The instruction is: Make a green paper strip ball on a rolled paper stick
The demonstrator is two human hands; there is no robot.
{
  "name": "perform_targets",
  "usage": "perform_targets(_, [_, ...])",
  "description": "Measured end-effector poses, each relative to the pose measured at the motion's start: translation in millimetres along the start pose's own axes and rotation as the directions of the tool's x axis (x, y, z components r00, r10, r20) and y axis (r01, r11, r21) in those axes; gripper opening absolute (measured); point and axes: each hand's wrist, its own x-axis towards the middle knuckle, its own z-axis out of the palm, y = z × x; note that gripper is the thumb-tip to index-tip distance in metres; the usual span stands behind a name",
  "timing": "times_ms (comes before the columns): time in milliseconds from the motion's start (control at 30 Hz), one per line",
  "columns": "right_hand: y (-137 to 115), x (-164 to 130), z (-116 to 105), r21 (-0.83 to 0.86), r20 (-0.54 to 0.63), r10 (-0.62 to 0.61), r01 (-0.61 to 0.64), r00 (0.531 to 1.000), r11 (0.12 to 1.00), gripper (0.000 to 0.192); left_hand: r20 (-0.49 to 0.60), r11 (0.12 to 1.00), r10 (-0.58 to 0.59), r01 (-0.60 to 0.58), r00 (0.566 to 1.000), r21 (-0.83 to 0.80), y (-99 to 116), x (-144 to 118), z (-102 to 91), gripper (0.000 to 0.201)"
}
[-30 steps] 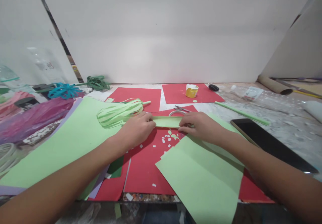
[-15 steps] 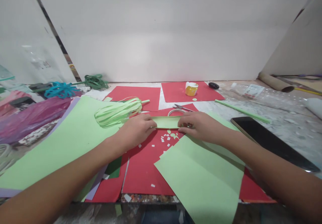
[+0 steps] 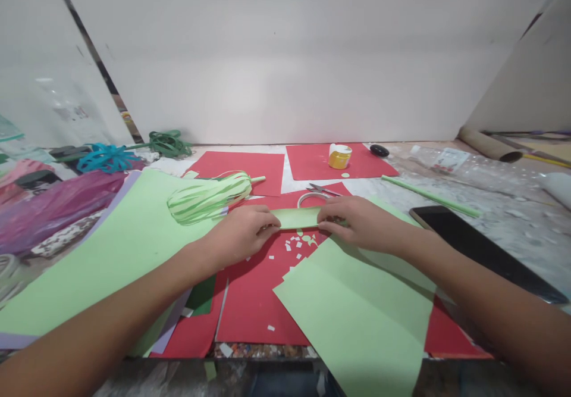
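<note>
A plain white wall (image 3: 285, 58) backs a pale, speckled worktop (image 3: 504, 206) that is littered with craft paper. Red sheets (image 3: 254, 302) lie across its middle, a large light green sheet (image 3: 102, 266) covers the left part, and another green sheet (image 3: 361, 319) hangs over the near edge. In the centre a folded light green strip (image 3: 298, 217) lies on the red paper, stretched between the two hands. The left hand (image 3: 241, 234) pinches its left end, fingers closed on the paper; the right hand (image 3: 361, 223) grips the right end the same way, thumb under and fingers on top.

To press such a fold well, I judge that both ends should stay level and taut, the long edges matched before the crease is flattened, and the pressure run evenly so the strip does not skew.

Just beyond the strip lie small scissors (image 3: 322, 191) and a roll of tape (image 3: 307, 199). Tiny paper scraps (image 3: 297, 243) dot the red sheet below it. A fringed green paper tassel (image 3: 207, 197) rests to the left, a yellow jar (image 3: 339, 156) stands farther back, a thin green stick (image 3: 428, 196) and a dark phone (image 3: 477, 248) lie to the right. Pink plastic (image 3: 49, 206) and blue ribbon (image 3: 107, 158) crowd the far left.
</note>
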Motion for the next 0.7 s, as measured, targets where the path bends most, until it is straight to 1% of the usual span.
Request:
perform_targets(133, [-0.2, -0.4, -0.1, 0.006, -0.006, -0.008, 0.008, 1.000, 1.000, 0.018, 0.021, 0.999, -0.006, 0.007, 1.000, -0.035, 4.7, -0.7, -1.8, 0.026])
perform_targets(267, [-0.2, -1.2, 0.9, 0.011, -0.007, 0.002, -0.002, 1.000, 1.000, 0.015, 0.061, 0.996, -0.055, 0.060, 0.997, -0.070, 8.8, -0.3, -3.3, 0.024])
perform_targets(367, [-0.1, -1.6, 1.9, -0.003, -0.017, 0.012, -0.012, 1.000, 1.000, 0.014, 0.062, 0.993, -0.082, 0.087, 0.995, -0.079, 9.1, -0.1, -2.7, 0.022])
perform_targets(533, [1.0, -0.9, 3.6, -0.003, -0.044, 0.017, -0.017, 0.999, 1.000, 0.013, 0.030, 0.996, -0.045, 0.047, 0.999, -0.078, 6.8, -1.0, 0.3, 0.021])
perform_targets(700, [2.7, -0.6, 4.4, -0.042, -0.065, 0.006, -0.008, 0.998, 0.999, 0.015, 0.012, 1.000, -0.023, 0.023, 1.000, -0.008, 7.2, -2.2, -0.1, 0.023])
